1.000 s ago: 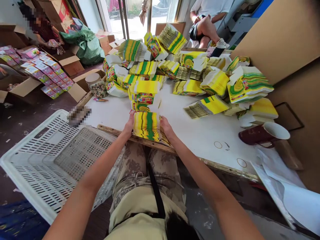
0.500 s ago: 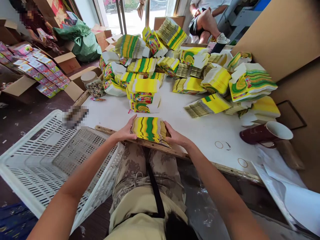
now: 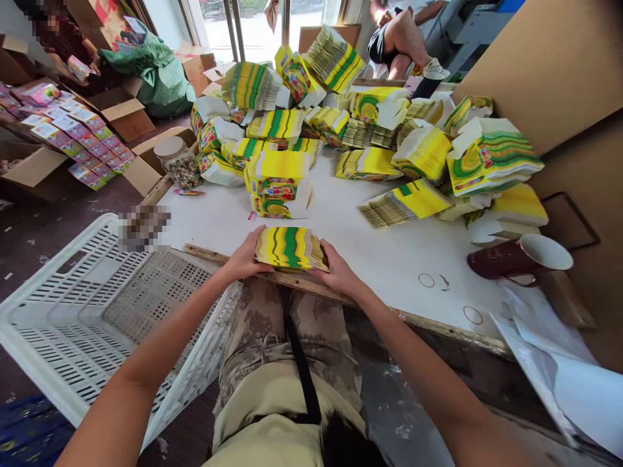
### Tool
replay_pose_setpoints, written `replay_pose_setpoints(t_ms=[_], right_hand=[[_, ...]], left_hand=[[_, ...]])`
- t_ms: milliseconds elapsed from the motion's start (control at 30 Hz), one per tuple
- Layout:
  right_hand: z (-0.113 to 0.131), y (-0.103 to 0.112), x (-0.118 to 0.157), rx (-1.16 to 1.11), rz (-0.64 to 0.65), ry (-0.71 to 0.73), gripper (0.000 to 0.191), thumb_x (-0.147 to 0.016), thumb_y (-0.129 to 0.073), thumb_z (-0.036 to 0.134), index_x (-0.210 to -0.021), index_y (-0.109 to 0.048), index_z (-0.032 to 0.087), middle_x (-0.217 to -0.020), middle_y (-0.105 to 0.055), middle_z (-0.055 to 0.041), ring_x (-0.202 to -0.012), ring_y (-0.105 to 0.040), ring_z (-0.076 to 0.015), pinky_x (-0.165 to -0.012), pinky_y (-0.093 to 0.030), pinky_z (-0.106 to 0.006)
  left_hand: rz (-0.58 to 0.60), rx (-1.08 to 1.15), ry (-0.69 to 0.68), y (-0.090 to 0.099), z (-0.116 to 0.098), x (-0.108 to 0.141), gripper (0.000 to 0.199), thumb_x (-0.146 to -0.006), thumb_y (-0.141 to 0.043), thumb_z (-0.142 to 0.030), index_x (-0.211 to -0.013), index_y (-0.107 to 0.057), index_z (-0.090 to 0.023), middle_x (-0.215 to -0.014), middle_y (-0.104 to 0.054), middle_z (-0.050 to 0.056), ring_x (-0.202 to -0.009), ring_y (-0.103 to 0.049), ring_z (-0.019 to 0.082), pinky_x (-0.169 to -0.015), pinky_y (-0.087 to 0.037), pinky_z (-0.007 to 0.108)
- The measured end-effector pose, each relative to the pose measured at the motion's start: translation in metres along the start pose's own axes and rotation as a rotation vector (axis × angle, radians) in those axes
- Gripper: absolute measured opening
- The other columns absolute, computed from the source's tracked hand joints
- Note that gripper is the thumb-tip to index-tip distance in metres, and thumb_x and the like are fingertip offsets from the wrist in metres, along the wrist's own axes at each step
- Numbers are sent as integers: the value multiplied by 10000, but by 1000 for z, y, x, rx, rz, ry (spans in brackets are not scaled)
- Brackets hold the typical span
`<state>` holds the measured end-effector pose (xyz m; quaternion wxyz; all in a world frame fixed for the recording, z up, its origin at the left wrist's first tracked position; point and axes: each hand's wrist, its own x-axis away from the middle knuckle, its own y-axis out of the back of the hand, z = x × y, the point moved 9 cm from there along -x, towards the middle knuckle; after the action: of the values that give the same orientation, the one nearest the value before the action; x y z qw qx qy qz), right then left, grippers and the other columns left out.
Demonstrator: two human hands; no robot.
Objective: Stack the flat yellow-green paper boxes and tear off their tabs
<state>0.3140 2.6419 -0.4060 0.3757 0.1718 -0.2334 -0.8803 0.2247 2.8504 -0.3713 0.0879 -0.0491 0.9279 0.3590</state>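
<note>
A stack of flat yellow and green cartons (image 3: 291,248) lies at the table's front edge between my two hands. My left hand (image 3: 249,255) is wrapped round the stack's left end, and my right hand (image 3: 334,264) grips its right end, with the fingertips partly hidden. Just behind it, another pile of yellow cartons (image 3: 277,187) rests on the white table (image 3: 341,217). Many more bundles of the same cartons are heaped at the back, one of them (image 3: 405,202) lying to the right.
At the left stands a white plastic crate (image 3: 58,285), with a jar (image 3: 178,162) on the table's left side. A dark red mug (image 3: 516,256) lies on its side at the right by large cardboard (image 3: 516,71). Two other people are in the background.
The stack's right end looks more even, and my right hand has shifted slightly lower round it. My left thumb has moved a little along the front edge.
</note>
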Motion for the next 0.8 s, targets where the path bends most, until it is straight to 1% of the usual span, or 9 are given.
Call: replay_pose_setpoints(t_ms=[133,233,300,400,500,600,667,733,800], right_hand=[[3,1,-5,-47,-13,5,864,-758,-674,534,-1450,-319,158,-1386,-475,-196,-1244,-502,-325,-1072,-392,-492],[7,0,-6,-59,-19,36,829,-775,-671,502,-1445,-320,163,-1377,-482,-187,-1229,-511,-308,-1069,-398,-476],[8,-1,-6,-45,-27,58,834,-768,-680,497,-1443,-325,161,-1373,-484,-186,-1248,-494,-310,-1087,-377,-479],[4,-3,-9,-50,-29,41,870,-736,-704,522,-1443,-344,164,-1384,-487,-184,-1261,-484,-314,-1096,-362,-485],[1,0,-18,-112,-53,-20,887,-684,-729,566,-1411,-416,167,-1357,-540,-161,-1218,-529,-310,-1067,-400,-471],[8,6,-33,-191,-109,-112,876,-641,-740,579,-1361,-496,144,-1326,-583,-159,-1205,-552,-318,-1041,-428,-456],[19,5,-47,-230,-122,-173,831,-638,-749,547,-1330,-535,139,-1347,-578,-160,-1218,-549,-317,-1040,-431,-446],[33,-4,-64,-278,-80,-245,759,-652,-753,507,-1291,-569,142,-1342,-589,-150,-1194,-571,-305,-1021,-451,-431],[47,-20,-81,-329,-11,-338,675,-668,-759,474,-1238,-603,148,-1286,-629,-131,-1130,-612,-288,-962,-494,-405]], left_hand=[[-76,-13,37,7,0,3,1110,-586,-827,-567,-1480,-289,-187,-1443,-435,159,-1346,-422,355,-1135,-336,477],[-122,-11,23,12,-3,7,1106,-578,-829,-575,-1473,-300,-200,-1442,-441,144,-1339,-432,342,-1113,-370,443],[-116,-15,25,12,-2,9,1119,-560,-836,-578,-1469,-309,-191,-1440,-444,150,-1335,-434,344,-1111,-371,441],[-71,-16,79,10,5,6,1123,-517,-853,-567,-1444,-358,-172,-1410,-480,156,-1302,-465,355,-1104,-373,461],[-68,106,140,16,11,-5,1100,-495,-854,-552,-1419,-406,-158,-1365,-530,149,-1245,-513,348,-1052,-421,455],[-86,275,224,33,17,-17,1011,-502,-837,-526,-1369,-481,-146,-1325,-578,134,-1207,-547,327,-994,-465,416],[-107,312,331,51,25,-21,931,-496,-832,-511,-1306,-549,-149,-1263,-629,115,-1166,-577,312,-961,-483,393],[-106,340,469,69,40,-19,843,-506,-822,-530,-1229,-607,-153,-1150,-685,100,-1067,-631,291,-877,-516,370],[-87,397,591,86,56,-11,744,-525,-802,-582,-1115,-659,-153,-1020,-717,89,-927,-670,258,-766,-534,341]])
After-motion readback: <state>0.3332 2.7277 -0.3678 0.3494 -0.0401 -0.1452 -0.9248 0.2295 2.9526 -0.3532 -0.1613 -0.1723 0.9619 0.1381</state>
